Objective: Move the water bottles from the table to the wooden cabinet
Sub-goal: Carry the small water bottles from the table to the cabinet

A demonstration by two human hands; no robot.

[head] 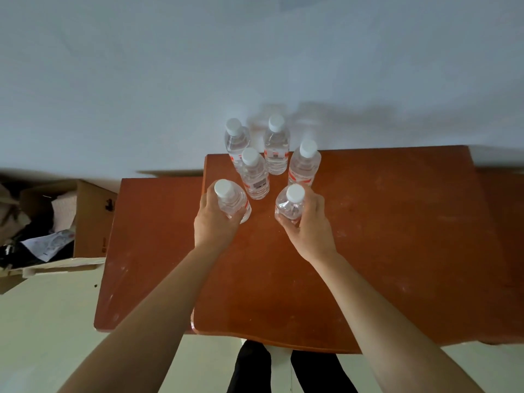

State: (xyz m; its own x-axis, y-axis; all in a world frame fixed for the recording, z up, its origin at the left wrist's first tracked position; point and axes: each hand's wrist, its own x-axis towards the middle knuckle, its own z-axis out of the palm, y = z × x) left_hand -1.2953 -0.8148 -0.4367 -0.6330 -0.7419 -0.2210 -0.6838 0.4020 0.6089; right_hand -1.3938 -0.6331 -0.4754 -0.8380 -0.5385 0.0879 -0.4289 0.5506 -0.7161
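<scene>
The left hand has its fingers curled round one water bottle. The right hand has its fingers curled round a second bottle. Both are upright over the wooden top. Four more bottles stand just behind, by the wall.

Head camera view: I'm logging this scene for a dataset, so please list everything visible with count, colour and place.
Standing clear plastic water bottles with white caps: four, clear with red labels, clustered at the wooden top's far edge.
Held clear plastic water bottles: two, clear with white caps, one in each hand.
Reddish-brown wooden top: one, centre of view.
Brown cardboard box: one, left of the top, holding paper and cloth.
Pale floor: cream, lower left.
Grey-blue wall: behind.
Left hand: one, gripping the left bottle.
Right hand: one, gripping the right bottle.
Legs in dark trousers: two, bottom edge.
</scene>
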